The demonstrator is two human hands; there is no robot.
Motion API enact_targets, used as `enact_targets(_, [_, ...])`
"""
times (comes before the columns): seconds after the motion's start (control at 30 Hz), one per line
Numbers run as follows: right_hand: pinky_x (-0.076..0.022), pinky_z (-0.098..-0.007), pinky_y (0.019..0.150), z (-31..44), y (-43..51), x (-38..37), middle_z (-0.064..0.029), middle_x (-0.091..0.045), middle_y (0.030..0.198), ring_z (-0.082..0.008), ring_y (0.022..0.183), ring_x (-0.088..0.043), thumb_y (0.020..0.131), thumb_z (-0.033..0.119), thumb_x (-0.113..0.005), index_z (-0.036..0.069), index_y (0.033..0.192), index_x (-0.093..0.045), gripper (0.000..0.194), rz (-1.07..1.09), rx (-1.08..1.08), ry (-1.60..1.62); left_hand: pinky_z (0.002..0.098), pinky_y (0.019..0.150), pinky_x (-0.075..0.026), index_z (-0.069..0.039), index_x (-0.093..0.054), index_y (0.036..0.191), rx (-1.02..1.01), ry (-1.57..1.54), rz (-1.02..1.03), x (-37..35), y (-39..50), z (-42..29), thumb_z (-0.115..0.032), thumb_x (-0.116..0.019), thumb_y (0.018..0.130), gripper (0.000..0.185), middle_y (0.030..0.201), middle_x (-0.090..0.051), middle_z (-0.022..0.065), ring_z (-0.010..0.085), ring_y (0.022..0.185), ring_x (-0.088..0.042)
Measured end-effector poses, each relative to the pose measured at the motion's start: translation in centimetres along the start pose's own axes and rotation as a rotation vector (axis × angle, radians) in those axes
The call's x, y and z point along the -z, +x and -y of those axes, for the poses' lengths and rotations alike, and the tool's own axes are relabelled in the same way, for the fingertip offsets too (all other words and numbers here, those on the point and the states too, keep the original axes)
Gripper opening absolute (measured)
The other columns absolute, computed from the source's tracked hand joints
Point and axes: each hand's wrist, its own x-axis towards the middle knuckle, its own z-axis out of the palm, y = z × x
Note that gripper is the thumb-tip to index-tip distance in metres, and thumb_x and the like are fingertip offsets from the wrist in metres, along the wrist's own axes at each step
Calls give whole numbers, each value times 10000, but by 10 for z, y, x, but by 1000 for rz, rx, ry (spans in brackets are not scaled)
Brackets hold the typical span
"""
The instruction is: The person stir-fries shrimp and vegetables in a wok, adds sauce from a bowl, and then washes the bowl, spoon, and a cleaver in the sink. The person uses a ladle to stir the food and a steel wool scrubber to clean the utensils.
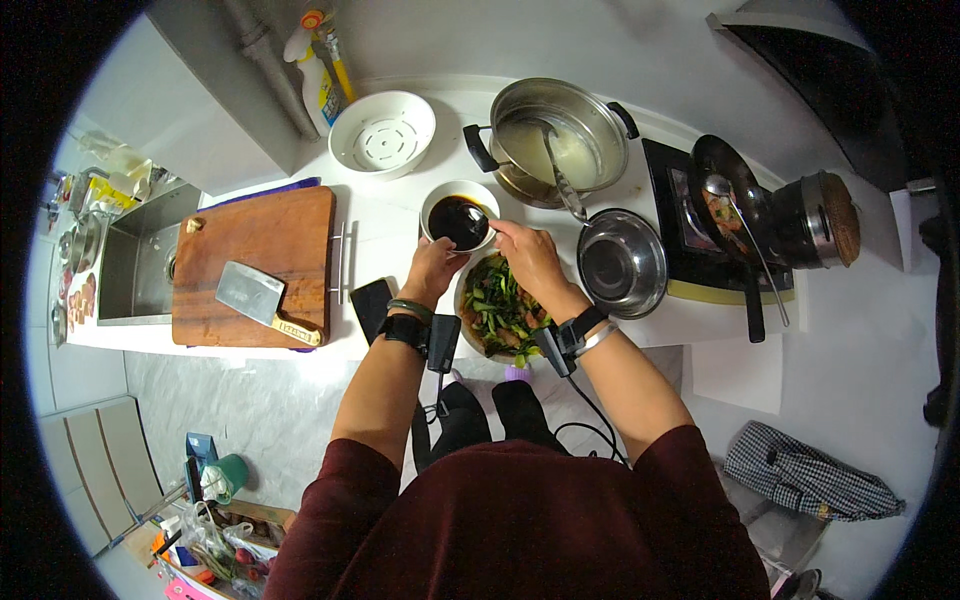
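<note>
Dark brown liquid fills much of a white bowl (430,202) in front of me. My left hand (433,268) grips the near rim of this bowl, thumb on top. Between the fingers of my right hand (531,259) is the handle of a spoon (475,217), its head at the dark liquid. Below my hands stands a larger bowl of green vegetables and brown meat pieces (499,304), partly hidden by my right hand and wrist. An empty stainless steel bowl (622,262) is just right of my right hand.
A steel pot (559,135) with a ladle (562,180) in pale liquid stands behind. Right, a wok (724,199) sits on the black stove (675,259). Left, a cleaver (251,291) lies on a wooden cutting board (255,225); a black phone (371,306) lies by my left wrist.
</note>
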Motion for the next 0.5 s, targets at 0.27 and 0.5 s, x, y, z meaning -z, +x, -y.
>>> enact_targets(0.27, [-510,-430,720,18,-9,9,-164,-685,830,-358,792,-654,898,134,-532,54,1124,-625,257,-44,35,-21,459,938,-515,18,-455,1082,-6,-19,-37,0,-22,-22,-40,-467,905,186,929,-561,112,286,950,-597])
enact_targets(0.5, [-519,-410,695,52,-17,36,-144,-685,803,-338,752,-662,889,106,-498,34,1069,-633,236,49,99,-63,415,852,-553,-18,-411,1116,-84,17,-18,-7,-83,-57,15,-467,837,286,1035,-520,106,272,914,-603])
